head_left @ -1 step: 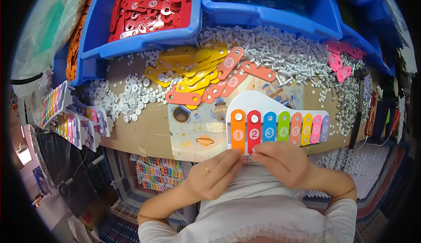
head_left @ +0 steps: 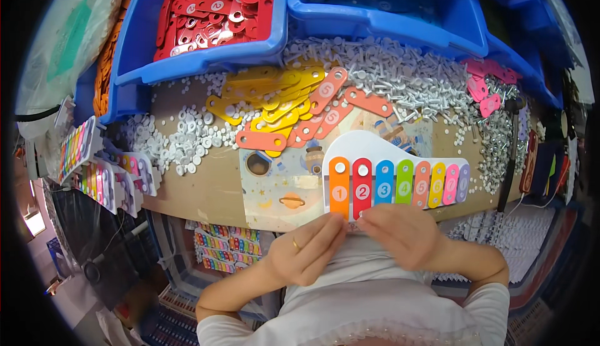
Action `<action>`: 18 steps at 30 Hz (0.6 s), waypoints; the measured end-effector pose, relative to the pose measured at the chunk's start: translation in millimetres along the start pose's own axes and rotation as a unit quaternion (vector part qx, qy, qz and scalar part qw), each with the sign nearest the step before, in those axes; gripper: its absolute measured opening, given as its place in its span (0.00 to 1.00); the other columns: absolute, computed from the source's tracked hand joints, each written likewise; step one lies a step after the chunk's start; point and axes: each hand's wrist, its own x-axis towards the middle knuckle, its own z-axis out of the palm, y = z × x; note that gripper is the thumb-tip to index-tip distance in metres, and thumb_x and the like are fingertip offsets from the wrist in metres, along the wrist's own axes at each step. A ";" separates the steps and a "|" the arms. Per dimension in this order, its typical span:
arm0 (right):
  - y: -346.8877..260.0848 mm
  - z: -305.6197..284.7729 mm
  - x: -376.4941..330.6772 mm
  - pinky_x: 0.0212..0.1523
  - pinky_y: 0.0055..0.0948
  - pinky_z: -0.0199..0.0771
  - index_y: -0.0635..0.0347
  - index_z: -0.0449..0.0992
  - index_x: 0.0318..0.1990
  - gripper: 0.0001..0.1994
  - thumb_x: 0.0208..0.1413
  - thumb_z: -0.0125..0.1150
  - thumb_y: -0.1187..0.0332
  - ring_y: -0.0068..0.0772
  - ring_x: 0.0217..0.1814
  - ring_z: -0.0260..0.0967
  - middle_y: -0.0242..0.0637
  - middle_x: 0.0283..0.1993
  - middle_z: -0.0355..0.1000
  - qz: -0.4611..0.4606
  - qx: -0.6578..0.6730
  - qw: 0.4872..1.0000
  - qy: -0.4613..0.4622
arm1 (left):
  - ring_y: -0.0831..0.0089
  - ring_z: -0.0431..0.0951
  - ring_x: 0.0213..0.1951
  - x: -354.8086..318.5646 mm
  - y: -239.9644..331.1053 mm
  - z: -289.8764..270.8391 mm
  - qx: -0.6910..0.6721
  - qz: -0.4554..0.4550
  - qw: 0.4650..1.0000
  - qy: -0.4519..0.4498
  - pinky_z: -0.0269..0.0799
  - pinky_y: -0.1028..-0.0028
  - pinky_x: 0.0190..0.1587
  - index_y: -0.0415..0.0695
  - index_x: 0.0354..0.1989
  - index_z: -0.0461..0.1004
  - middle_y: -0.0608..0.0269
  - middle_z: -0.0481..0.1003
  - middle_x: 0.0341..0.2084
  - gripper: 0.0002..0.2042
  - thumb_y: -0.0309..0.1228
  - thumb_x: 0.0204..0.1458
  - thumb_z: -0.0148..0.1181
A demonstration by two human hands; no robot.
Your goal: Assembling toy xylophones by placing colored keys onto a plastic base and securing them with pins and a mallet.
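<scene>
A white toy xylophone (head_left: 362,144) with a row of coloured bars lies in front of me at the table's near edge. White caps sit at the far ends of its orange bar (head_left: 339,190) and red bar (head_left: 362,190). My left hand (head_left: 307,250) is closed, fingers pressed together at the near end of the orange bar, gripping the toy's edge. At the red bar's near end, my right hand (head_left: 405,236) is pinched and slightly blurred. Whatever small piece is in its fingertips is mostly hidden.
Yellow bars (head_left: 290,90) and salmon bars (head_left: 259,140) lie beyond the toy. White plastic pins (head_left: 400,83), round caps (head_left: 187,136) and metal screws (head_left: 497,140) are heaped around. A blue bin (head_left: 206,58) holds red bars. Finished-looking xylophones (head_left: 112,177) are stacked at left.
My right hand has shifted very slightly toward me at the red bar's near end. My left hand and the toy xylophone stay nearly in place.
</scene>
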 end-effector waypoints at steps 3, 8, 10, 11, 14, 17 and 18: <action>-13.5 -2.3 -1.3 0.35 0.26 0.69 0.64 0.78 0.42 0.15 0.43 0.64 0.73 0.30 0.41 0.72 0.38 0.47 0.74 -0.055 -0.174 0.982 -0.039 | 0.75 0.77 0.36 -4.2 8.7 -0.3 0.120 0.020 0.993 -0.002 0.64 0.76 0.32 0.43 0.37 0.81 0.64 0.79 0.40 0.09 0.26 0.46 0.62; -8.5 -5.5 -4.0 0.39 0.32 0.63 0.58 0.79 0.42 0.16 0.42 0.66 0.70 0.28 0.41 0.69 0.33 0.48 0.74 -0.042 -0.153 0.986 -0.052 | 0.76 0.75 0.37 -0.6 2.0 -6.9 0.090 0.029 0.995 -0.044 0.60 0.77 0.34 0.43 0.36 0.81 0.66 0.78 0.41 0.09 0.28 0.44 0.65; 8.0 -17.9 11.1 0.40 0.33 0.62 0.57 0.79 0.41 0.15 0.41 0.67 0.70 0.28 0.39 0.69 0.32 0.46 0.74 -0.008 -0.075 0.997 -0.023 | 0.74 0.75 0.37 13.4 -8.2 -17.3 0.054 0.029 0.997 -0.052 0.64 0.77 0.34 0.43 0.36 0.81 0.66 0.78 0.40 0.10 0.27 0.43 0.66; 20.5 -24.1 20.8 0.42 0.34 0.61 0.55 0.79 0.40 0.14 0.41 0.67 0.70 0.29 0.37 0.68 0.30 0.43 0.74 0.022 0.011 1.000 0.002 | 0.73 0.75 0.38 23.1 -20.3 -25.8 -0.045 -0.009 0.994 -0.095 0.65 0.75 0.35 0.43 0.38 0.80 0.66 0.78 0.39 0.11 0.28 0.43 0.67; 48.2 -40.3 42.2 0.45 0.38 0.59 0.56 0.78 0.36 0.12 0.41 0.68 0.71 0.33 0.39 0.65 0.31 0.39 0.71 0.053 -0.127 0.990 0.028 | 0.67 0.75 0.40 57.7 -49.7 -33.3 -0.051 -0.015 0.996 -0.071 0.68 0.69 0.38 0.43 0.40 0.77 0.64 0.76 0.36 0.14 0.28 0.42 0.68; 77.9 -41.3 57.3 0.48 0.40 0.58 0.59 0.77 0.33 0.11 0.39 0.69 0.72 0.39 0.43 0.62 0.35 0.37 0.67 0.116 -0.235 0.964 0.041 | 0.66 0.73 0.40 107.0 -81.2 -13.1 0.006 -0.011 0.997 -0.073 0.69 0.69 0.39 0.42 0.37 0.76 0.62 0.75 0.36 0.13 0.26 0.40 0.65; 82.1 -37.2 58.7 0.48 0.41 0.58 0.60 0.76 0.32 0.10 0.40 0.68 0.73 0.41 0.45 0.61 0.36 0.37 0.66 0.123 -0.245 0.961 0.028 | 0.65 0.73 0.39 117.8 -87.8 -0.8 0.028 0.025 0.998 -0.057 0.69 0.69 0.39 0.42 0.36 0.77 0.62 0.74 0.35 0.12 0.25 0.39 0.64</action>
